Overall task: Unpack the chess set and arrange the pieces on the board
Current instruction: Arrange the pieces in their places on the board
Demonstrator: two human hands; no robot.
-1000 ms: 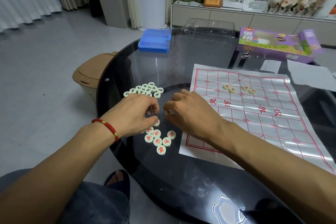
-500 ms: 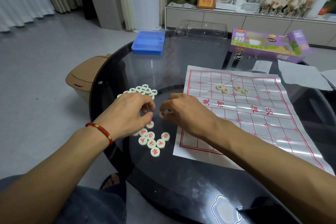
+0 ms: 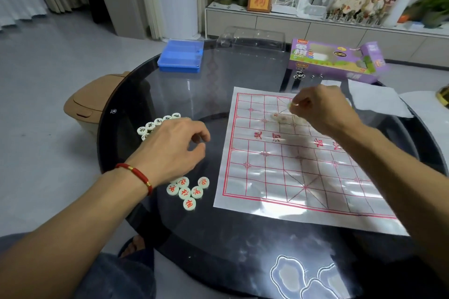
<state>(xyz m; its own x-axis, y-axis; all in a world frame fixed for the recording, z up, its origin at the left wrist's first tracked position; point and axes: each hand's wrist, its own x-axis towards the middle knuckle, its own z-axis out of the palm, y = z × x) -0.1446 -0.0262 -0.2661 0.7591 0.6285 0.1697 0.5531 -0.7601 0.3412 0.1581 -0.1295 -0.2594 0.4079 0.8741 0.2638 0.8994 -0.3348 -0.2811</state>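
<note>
R hand (image 3: 320, 111) over far part of board (image 3: 291, 177), near its far edge, just above the palace diagonals. Thumb + index pinching one pale piece (image 3: 290, 104); other fingers curled in. Piece sits at fingertip end, pointing toward board's far-left corner, clear of sheet as far as can be told. Motion blur, so height uncertain. Disc, no long axis worth noting; face tilt unreadable.

Key relation: placed pieces (image 3: 279, 118) lie on board just near-side and slightly left of the pinched piece, partly under R hand. Count not readable, blurred. Target point probably on the far rows right beside them, so drop = short move down, not sideways. Risk: knuckles nudging the ones already set.

L hand (image 3: 177, 150) over table (image 3: 218, 238) left of board, well apart from R. Fingers loosely curled, thumb and index tips close together; can't tell if anything held, nothing visible between them. Red-marked pile (image 3: 187, 192) just near-side of L hand, toward table's near-left edge, partly under wrist. Dark-marked pile (image 3: 155, 126) just far-side, partly hidden by knuckles.

L nearer to both piles; R nearer to board targets. Judgement: early stage, most pieces still off board. Box (image 3: 335, 60) and blue case (image 3: 181, 56) at far edge, untouched.
</note>
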